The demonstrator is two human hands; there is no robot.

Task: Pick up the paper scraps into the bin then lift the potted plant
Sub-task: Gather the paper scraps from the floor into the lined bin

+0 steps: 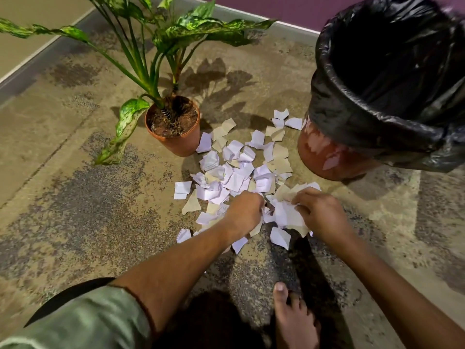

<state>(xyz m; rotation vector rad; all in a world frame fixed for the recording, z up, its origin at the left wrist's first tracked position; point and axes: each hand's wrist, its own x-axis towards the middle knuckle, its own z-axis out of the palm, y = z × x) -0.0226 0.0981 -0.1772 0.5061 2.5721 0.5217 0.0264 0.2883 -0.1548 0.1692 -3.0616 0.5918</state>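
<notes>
here, centre frame, the paper scraps (234,170) lie scattered on the floor (75,210) between the potted plant (173,124) and the lined bin (377,96), upper right. left hand (245,212) and right hand (318,212) both have fingers curled, gripping scraps together.

Paper scraps (236,172): thin torn paper, matt, creased, showing white and pale tan; a few bearing faint print. Bin (327,157): smooth reddish-brown plastic, glossy enough to be mirroring the scraps. Bin liner (377,96): thin black plastic film, crinkled and shining. Plant pot (180,144): smooth terracotta-coloured plastic, looking matt, holding dark, crumbly, damp-looking soil (173,119). Leaves (201,28): waxy, speckled, slightly gleaming. Floor (88,197): rough, mottled, matt, looking like worn concrete. Sleeve (83,321): soft matt green cloth.
</notes>
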